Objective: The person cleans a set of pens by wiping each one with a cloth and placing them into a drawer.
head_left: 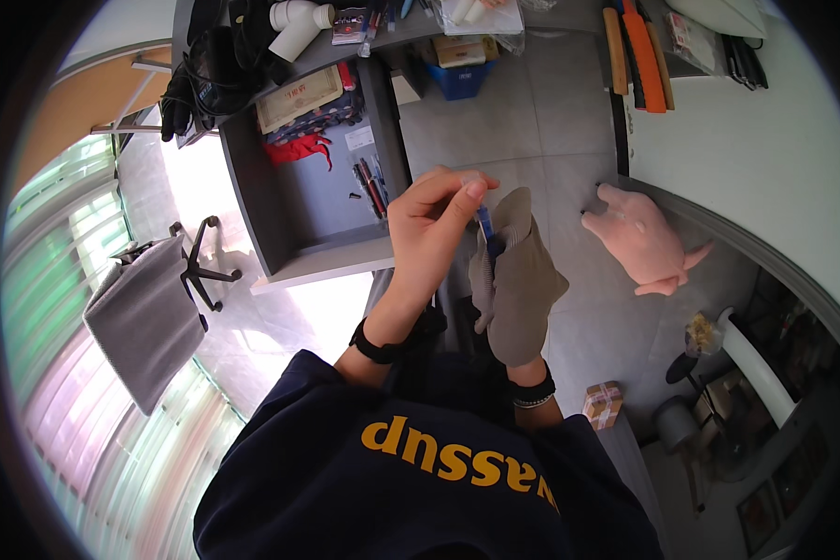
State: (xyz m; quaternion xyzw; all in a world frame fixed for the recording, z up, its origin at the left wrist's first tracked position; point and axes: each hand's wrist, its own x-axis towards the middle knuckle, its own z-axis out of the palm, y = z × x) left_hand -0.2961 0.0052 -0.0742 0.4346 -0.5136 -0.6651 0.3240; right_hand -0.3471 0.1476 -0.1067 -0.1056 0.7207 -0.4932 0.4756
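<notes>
My left hand (429, 215) is closed, its thumb and forefinger pinched on the clear upper end of a slim blue strip (484, 222). What kind of thing the strip is does not show. Its lower end reaches a taupe mitten (523, 299) pulled over my right hand, which stands upright just to the right. Beside the mitten's left side hangs a greyish ribbed-knit piece (481, 285), maybe a flap or a second mitten. The fabric hides my right fingers, so their pose cannot be made out.
An open drawer (322, 210) at left holds pens (371, 187), red cloth (299, 149) and a boxed item. Behind it, the desk carries a white bottle (301, 33) and cables. A blue bin (460, 79) stands beneath. A pink pig toy (642, 238) lies right; a grey chair (149, 317) stands left.
</notes>
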